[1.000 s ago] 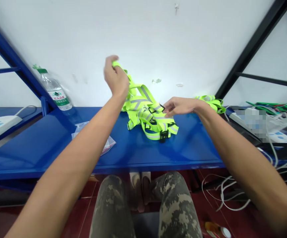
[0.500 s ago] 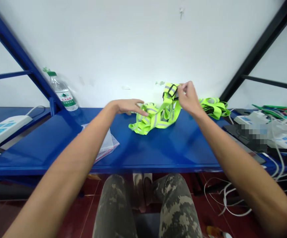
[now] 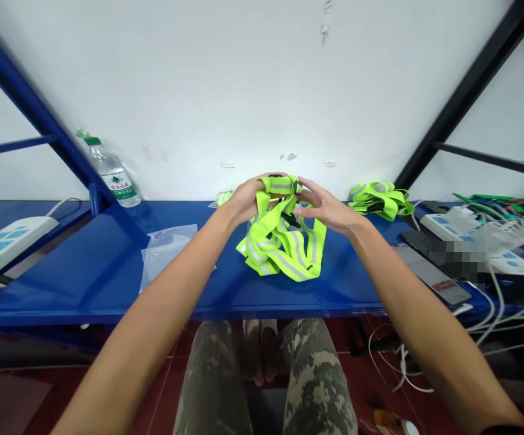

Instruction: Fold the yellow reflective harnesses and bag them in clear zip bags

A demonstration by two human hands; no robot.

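Observation:
A fluorescent yellow-green reflective safety vest [image 3: 280,248] with silver stripes and black buckles hangs in a loose tangle over the blue steel shelf. My left hand [image 3: 247,199] is shut around its upper straps. My right hand [image 3: 323,208] grips the same straps from the other side, fingertips close to my left hand. A small black buckle shows between my hands, partly hidden. The vest's lower part reaches down to the shelf top. A second bundled reflective vest [image 3: 377,200] lies to the right, beyond my right hand's reach line.
The blue shelf [image 3: 85,290] carries a water bottle [image 3: 112,175] at back left, a clear plastic bag [image 3: 166,257] under my left forearm, and a power strip [image 3: 3,251]. On the right are a phone [image 3: 429,272], another power strip [image 3: 452,225] and white cables.
The vest, held high by my right hand half a second ago, is now gathered at the middle between both hands. My left hand has moved from beside the vest to gripping it.

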